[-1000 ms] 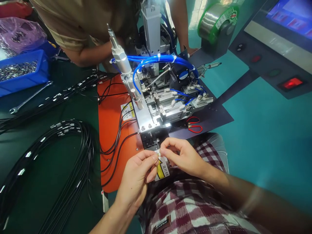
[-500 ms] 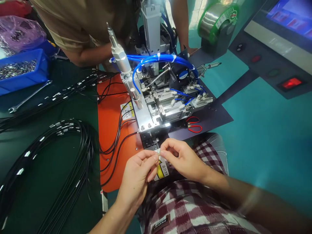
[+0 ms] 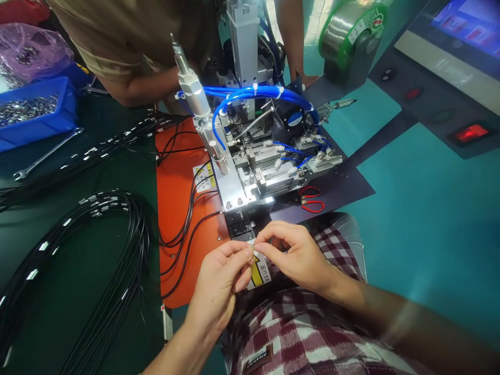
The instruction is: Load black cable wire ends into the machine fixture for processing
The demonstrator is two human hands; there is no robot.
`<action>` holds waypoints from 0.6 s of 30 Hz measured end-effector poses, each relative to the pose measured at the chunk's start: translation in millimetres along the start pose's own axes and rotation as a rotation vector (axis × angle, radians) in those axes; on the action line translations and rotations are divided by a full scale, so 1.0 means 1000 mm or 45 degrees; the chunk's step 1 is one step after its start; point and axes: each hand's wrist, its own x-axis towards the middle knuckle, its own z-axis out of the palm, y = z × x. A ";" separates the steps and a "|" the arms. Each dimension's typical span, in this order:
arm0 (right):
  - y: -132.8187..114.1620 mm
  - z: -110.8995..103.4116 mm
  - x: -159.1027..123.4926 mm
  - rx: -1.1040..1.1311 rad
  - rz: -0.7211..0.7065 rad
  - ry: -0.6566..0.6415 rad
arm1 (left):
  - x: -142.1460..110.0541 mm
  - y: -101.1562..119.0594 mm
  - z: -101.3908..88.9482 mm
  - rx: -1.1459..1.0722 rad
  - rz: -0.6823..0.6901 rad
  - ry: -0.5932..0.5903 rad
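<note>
My left hand (image 3: 224,273) is closed in a pinch, thumb against the fingers. Its fingertips meet those of my right hand (image 3: 295,255), which is pinched too. Something tiny sits between the fingertips, too small and covered to name. Both hands are just in front of the metal machine (image 3: 250,177), above a white and yellow label (image 3: 261,271) with printed characters. Black cables (image 3: 191,208) run over the orange base plate (image 3: 183,156) left of the machine.
Bundled black cables (image 3: 135,229) lie on the dark green table at left. A wrench (image 3: 49,155) and a blue bin (image 3: 39,122) of small metal parts are behind. Red-handled pliers (image 3: 312,207), a solder spool (image 3: 344,34) and a control panel (image 3: 441,78) stand right. Another person leans behind the machine.
My right fingertips have shifted slightly left, closer against the left fingertips. The left hand is almost still, and the view has moved very little.
</note>
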 end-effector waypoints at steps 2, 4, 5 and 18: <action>-0.001 0.000 0.001 -0.050 -0.049 0.007 | 0.000 0.000 0.000 0.007 0.007 -0.020; -0.003 -0.002 0.002 -0.115 -0.099 0.008 | -0.002 0.001 0.000 0.057 0.058 -0.007; -0.004 -0.004 0.003 -0.142 -0.115 0.013 | -0.003 0.002 0.000 0.107 0.095 0.014; 0.027 0.000 0.035 0.585 0.465 -0.096 | 0.025 0.001 -0.041 1.634 1.406 0.026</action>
